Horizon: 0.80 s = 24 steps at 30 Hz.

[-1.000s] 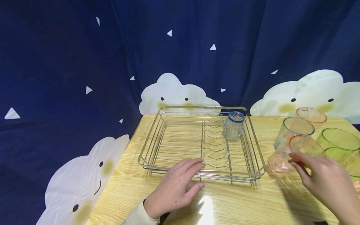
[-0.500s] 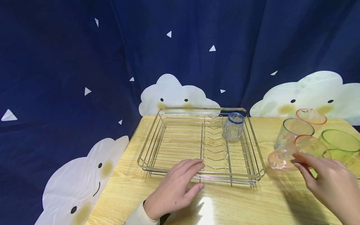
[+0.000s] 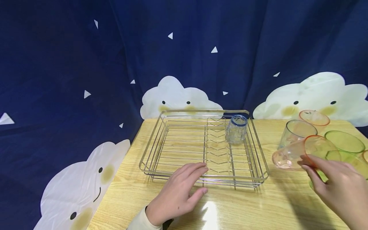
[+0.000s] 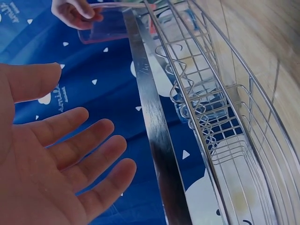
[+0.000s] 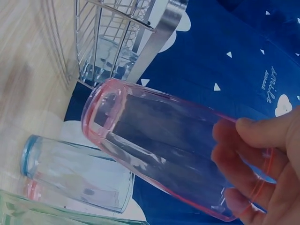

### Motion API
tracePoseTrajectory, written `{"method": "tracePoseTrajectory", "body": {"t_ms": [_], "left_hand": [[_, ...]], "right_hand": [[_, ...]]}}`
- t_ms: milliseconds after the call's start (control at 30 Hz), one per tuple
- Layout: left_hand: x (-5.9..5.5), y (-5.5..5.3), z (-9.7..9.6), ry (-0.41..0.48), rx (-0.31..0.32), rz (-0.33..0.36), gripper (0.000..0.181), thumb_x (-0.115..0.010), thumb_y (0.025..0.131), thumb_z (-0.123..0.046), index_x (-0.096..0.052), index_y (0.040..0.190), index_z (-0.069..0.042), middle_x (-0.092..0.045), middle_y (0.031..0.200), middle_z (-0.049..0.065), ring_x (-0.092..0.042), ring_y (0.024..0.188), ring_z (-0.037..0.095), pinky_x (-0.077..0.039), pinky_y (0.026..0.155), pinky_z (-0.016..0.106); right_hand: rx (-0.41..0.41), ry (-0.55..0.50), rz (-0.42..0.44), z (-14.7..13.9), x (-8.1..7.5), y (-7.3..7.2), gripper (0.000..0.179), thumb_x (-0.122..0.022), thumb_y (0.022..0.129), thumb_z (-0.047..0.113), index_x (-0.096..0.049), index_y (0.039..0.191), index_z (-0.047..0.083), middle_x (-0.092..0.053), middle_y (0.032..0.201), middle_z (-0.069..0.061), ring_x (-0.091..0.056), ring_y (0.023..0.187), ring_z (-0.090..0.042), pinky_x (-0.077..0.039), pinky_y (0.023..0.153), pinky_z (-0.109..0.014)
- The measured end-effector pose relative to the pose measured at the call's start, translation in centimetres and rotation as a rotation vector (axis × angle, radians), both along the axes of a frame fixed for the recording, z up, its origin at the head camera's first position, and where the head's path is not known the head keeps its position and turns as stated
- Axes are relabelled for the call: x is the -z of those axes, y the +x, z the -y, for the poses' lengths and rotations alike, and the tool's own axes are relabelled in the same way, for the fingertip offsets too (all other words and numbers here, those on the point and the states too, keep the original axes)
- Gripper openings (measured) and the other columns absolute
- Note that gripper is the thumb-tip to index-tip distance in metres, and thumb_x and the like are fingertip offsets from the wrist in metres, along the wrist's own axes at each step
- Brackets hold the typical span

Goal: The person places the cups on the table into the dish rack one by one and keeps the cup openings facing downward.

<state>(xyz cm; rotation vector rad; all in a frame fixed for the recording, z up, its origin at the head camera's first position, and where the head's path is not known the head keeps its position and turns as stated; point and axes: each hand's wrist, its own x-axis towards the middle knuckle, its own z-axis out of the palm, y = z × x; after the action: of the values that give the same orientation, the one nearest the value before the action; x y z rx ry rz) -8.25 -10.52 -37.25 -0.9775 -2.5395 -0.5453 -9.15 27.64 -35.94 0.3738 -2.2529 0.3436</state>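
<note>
A pink-tinted drinking glass (image 3: 293, 156) with a red rim leans well over, its base pointing toward the rack. My right hand (image 3: 336, 182) pinches it near the rim; in the right wrist view the thumb (image 5: 265, 133) lies on one side and curled fingers on the other. The metal wire dish rack (image 3: 260, 147) stands to the left of that glass. Over the rack's front rail lie the fingers of my left hand (image 3: 179, 191), relaxed and holding nothing. Inside the rack, at its back right, a clear glass with a blue rim (image 3: 236, 132) stands upside down.
Right of the rack stand a clear bluish glass (image 3: 299, 131), another red-rimmed glass (image 3: 314, 118) behind it, and green glasses (image 3: 343, 142) partly behind my right hand. A dark blue curtain (image 3: 184, 48) with clouds hangs behind the wooden table (image 3: 244, 207).
My right hand has tipped the pink glass closer to horizontal, raising its base slightly. My left hand has stayed by the rack's front rail. The head view has shifted a little.
</note>
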Motion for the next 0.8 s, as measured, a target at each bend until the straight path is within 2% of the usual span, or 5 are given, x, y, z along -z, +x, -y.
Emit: {"method": "tracePoseTrajectory", "body": {"t_ms": [133,367,500,633,800], "left_hand": [[-0.2,0.0,0.0,-0.002,-0.003,-0.003,0.05,-0.065,0.092,-0.035,-0.056,0.137,-0.016,-0.057,0.144,0.001,-0.054,0.133,0.016,-0.048,0.109,0.038],[-0.5,0.1,-0.1,-0.017,-0.02,0.007,0.05,-0.063,0.093,-0.038,-0.056,0.138,-0.017,-0.056,0.145,0.0,-0.053,0.133,0.015,-0.048,0.109,0.037],[-0.5,0.0,-0.1,-0.014,-0.022,0.007,0.05,-0.064,0.092,-0.037,-0.056,0.138,-0.017,-0.056,0.145,0.0,-0.053,0.133,0.016,-0.048,0.109,0.038],[-0.4,0.1,-0.1,-0.009,-0.021,-0.001,0.05,-0.064,0.092,-0.037,-0.056,0.137,-0.017,-0.056,0.145,-0.001,-0.053,0.133,0.015,-0.048,0.108,0.037],[-0.4,0.2,-0.1,0.0,-0.017,-0.006,0.049,-0.064,0.093,-0.036,-0.056,0.137,-0.017,-0.057,0.143,0.001,-0.054,0.132,0.016,-0.049,0.108,0.037]], "right_hand": [[-0.006,-0.025,-0.002,0.1,-0.4,0.4,0.079,-0.027,0.101,0.061,-0.073,0.1,-0.003,-0.075,0.084,-0.021,-0.064,0.069,-0.043,-0.042,0.08,-0.044],[-0.062,-0.124,-0.045,0.3,-0.9,0.9,0.071,-0.039,0.1,0.06,-0.075,0.098,-0.001,-0.076,0.084,-0.017,-0.038,0.075,0.026,-0.023,0.09,-0.002],[-0.104,-0.171,-0.049,0.5,-0.8,1.0,0.073,-0.041,0.098,0.062,-0.075,0.099,-0.002,-0.077,0.101,0.012,-0.033,0.091,0.035,-0.023,0.093,0.0],[-0.143,-0.217,-0.062,0.8,-0.8,1.2,0.072,-0.044,0.098,0.061,-0.074,0.098,-0.005,-0.049,0.117,0.046,-0.033,0.1,0.036,-0.024,0.097,0.001],[-0.197,-0.26,-0.075,1.1,-1.0,1.5,0.07,-0.047,0.098,0.057,-0.073,0.097,-0.008,-0.049,0.117,0.048,-0.039,0.106,0.034,-0.026,0.098,0.0]]}}
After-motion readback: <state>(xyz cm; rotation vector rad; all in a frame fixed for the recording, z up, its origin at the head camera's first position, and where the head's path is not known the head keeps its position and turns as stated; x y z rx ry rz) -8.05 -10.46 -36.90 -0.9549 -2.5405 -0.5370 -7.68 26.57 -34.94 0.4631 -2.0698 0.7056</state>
